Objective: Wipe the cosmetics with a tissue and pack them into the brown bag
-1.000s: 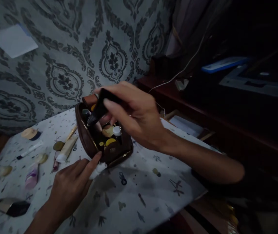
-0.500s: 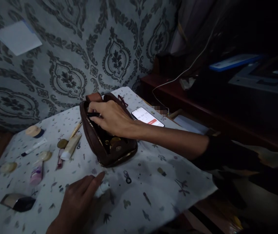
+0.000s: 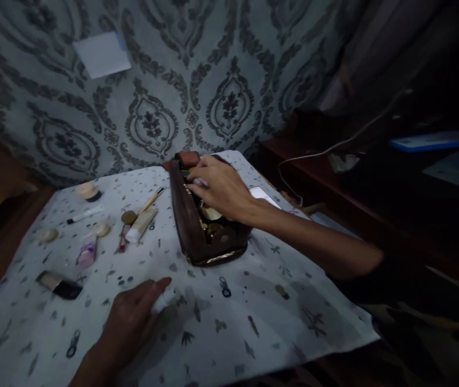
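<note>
A brown zippered bag [image 3: 181, 220] stands open on the patterned cloth [image 3: 213, 360], with gold-coloured items inside. My right hand [image 3: 223, 188] reaches into its upper part, thumb and fingers pinched round a small pale item [image 3: 200, 183] that is too blurred to name. Near the front of the cloth, my left hand [image 3: 133, 312] is closed on a small white object [image 3: 164, 300], partly hidden by the fingers. Left of the bag lie a cream tube [image 3: 141, 226], a wooden-handled brush [image 3: 151, 200], a purple-and-white tube [image 3: 87, 250] and a dark-capped bottle [image 3: 59, 285].
A round jar [image 3: 88, 191], a slim white tube [image 3: 86, 215] and small round containers lie on the left. Behind my right wrist is a lit phone [image 3: 265, 196]. A white cable [image 3: 342, 142] crosses a dark red surface at the right.
The view has swung left. The dark item my right hand held in the bag is no longer seen there; a pale item is now between its fingers. My left hand keeps the white object.
</note>
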